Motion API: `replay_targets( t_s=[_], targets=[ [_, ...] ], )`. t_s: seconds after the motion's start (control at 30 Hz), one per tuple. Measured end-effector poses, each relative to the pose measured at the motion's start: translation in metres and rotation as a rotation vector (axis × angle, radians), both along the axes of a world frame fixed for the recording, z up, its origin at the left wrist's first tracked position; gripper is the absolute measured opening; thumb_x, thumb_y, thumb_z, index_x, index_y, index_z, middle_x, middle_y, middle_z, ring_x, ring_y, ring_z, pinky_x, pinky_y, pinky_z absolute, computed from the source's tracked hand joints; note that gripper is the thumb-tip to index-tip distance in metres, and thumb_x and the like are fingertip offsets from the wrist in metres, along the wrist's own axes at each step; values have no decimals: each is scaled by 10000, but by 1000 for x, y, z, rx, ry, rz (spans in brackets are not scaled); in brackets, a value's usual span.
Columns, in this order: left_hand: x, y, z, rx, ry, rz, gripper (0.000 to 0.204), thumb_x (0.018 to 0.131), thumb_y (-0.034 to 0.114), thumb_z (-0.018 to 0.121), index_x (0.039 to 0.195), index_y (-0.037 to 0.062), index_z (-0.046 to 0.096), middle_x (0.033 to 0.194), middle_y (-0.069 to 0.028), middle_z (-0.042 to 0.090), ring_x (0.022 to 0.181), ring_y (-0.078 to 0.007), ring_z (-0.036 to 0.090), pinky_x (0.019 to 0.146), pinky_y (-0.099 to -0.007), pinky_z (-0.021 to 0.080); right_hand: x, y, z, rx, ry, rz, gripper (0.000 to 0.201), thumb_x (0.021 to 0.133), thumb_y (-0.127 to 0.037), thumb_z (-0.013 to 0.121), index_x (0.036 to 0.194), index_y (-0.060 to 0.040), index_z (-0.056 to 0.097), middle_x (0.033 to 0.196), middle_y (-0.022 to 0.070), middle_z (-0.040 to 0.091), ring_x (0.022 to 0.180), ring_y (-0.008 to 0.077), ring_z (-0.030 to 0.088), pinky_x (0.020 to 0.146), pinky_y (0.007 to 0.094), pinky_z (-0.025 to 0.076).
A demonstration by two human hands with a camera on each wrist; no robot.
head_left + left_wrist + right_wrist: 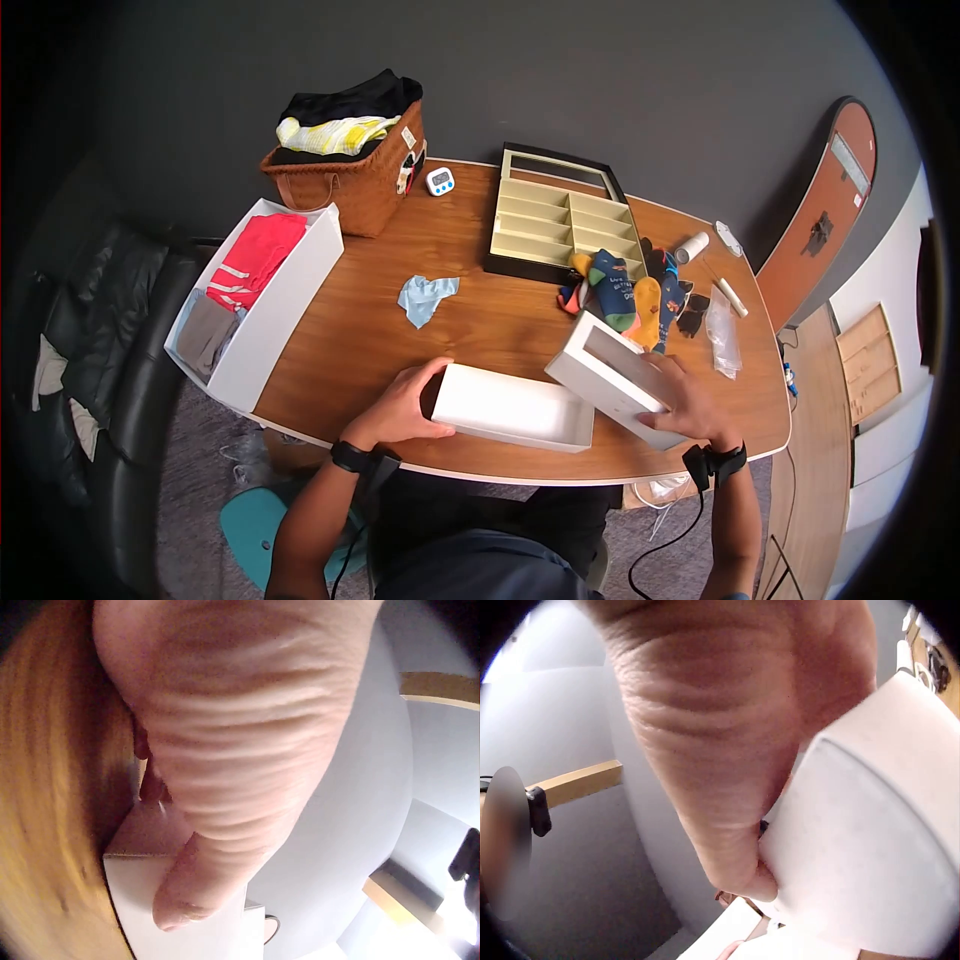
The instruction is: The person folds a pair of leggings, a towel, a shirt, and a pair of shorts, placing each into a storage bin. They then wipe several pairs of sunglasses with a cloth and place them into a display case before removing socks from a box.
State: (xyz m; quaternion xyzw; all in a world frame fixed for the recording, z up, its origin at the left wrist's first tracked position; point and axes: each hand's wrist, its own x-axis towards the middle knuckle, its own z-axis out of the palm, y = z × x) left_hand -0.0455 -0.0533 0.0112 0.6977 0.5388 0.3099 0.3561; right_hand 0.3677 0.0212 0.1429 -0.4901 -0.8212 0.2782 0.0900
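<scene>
A shallow white box (510,432), open at the top, lies on the table near its front edge. My left hand (402,408) grips its left end, the thumb at the near corner and the fingers round the far side. In the left wrist view the thumb (184,900) presses on the box's white end. To the right, my right hand (690,398) holds a white box lid (605,385) with a long window cut in its face. The lid is tilted on its side, its lower edge by the white box's right end. In the right wrist view the thumb bears on the lid (855,847).
Several socks (612,290) are heaped before a divided case (535,215). A light blue cloth (428,298) lies mid-table. At left stand a white bin (290,300) of folded clothes and a brown basket (345,195). A timer (440,181), plastic bag (722,335) and white roll (692,247) lie further out.
</scene>
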Motion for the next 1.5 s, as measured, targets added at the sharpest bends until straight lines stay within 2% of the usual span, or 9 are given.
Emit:
replay_targets(
  t_s=[0.2, 0.27, 0.7, 0.9, 1.03, 1.27, 1.33, 1.4, 1.5],
  targets=[
    [-1, 2, -4, -21, 4, -8, 1044, 625, 287, 882, 1468, 75, 304, 1444, -187, 415, 1357, -363, 363, 1122, -434, 321, -61, -9, -8, 107, 103, 306, 790, 694, -328, 790, 1370, -64, 479, 1239, 232, 547, 1182, 389, 521, 1020, 426, 423],
    [-2, 2, -3, -28, -3, -2, 1059, 626, 295, 884, 1475, 74, 291, 1450, -191, 408, 1355, -368, 364, 1122, -435, 320, -84, -15, -18, 203, -35, 377, 791, 701, -347, 787, 1381, -85, 478, 1244, 228, 543, 1171, 390, 523, 1013, 424, 423],
    [-3, -1, -4, 39, 12, -20, 1137, 615, 269, 902, 1496, 47, 219, 1465, -211, 385, 1357, -367, 372, 1121, -431, 315, -111, -16, -49, 326, -83, 466, 771, 743, -391, 751, 1416, -141, 468, 1197, 238, 513, 1097, 388, 527, 970, 452, 425],
    [-4, 4, -17, 95, -98, -44, 1085, 589, 265, 920, 1451, 34, 302, 1432, -202, 432, 1335, -335, 422, 1100, -411, 353, -108, -18, -76, 346, -153, 472, 780, 773, -417, 726, 1441, -140, 434, 1261, 235, 483, 1128, 384, 518, 956, 483, 425],
    [1, 4, -12, 63, -54, -1, 1068, 584, 270, 928, 1433, 28, 326, 1409, -204, 449, 1320, -337, 433, 1094, -413, 360, -104, -22, -77, 404, -120, 464, 762, 791, -363, 708, 1452, -123, 413, 1279, 235, 463, 1198, 386, 477, 1036, 458, 378],
    [0, 3, -11, 69, -13, -9, 1078, 588, 274, 930, 1434, 14, 316, 1391, -209, 464, 1316, -331, 438, 1099, -421, 356, -73, -24, -69, 315, -123, 385, 780, 779, -379, 747, 1443, -134, 418, 1268, 226, 477, 1138, 384, 503, 988, 450, 417],
    [1, 4, -13, 70, -83, -34, 1097, 598, 265, 926, 1450, 14, 282, 1391, -204, 471, 1317, -315, 444, 1103, -411, 352, -57, -20, -65, 205, 19, 386, 813, 752, -348, 781, 1442, -123, 416, 1242, 222, 490, 1134, 386, 505, 1005, 434, 415],
    [-1, 4, -17, 81, -131, -31, 1077, 623, 236, 911, 1456, 20, 262, 1371, -180, 499, 1296, -286, 473, 1101, -397, 355, -30, -12, -47, 150, 103, 304, 779, 741, -338, 770, 1416, -124, 444, 1262, 256, 491, 1193, 410, 486, 1012, 472, 413],
    [0, 3, -15, 58, -155, 0, 983, 671, 180, 871, 1443, 21, 283, 1310, -134, 558, 1249, -248, 516, 1091, -377, 362, 29, 12, -22, 310, 313, 29, 824, 689, -322, 812, 1389, -75, 455, 1268, 232, 514, 1205, 346, 500, 1031, 449, 404]
  ],
)
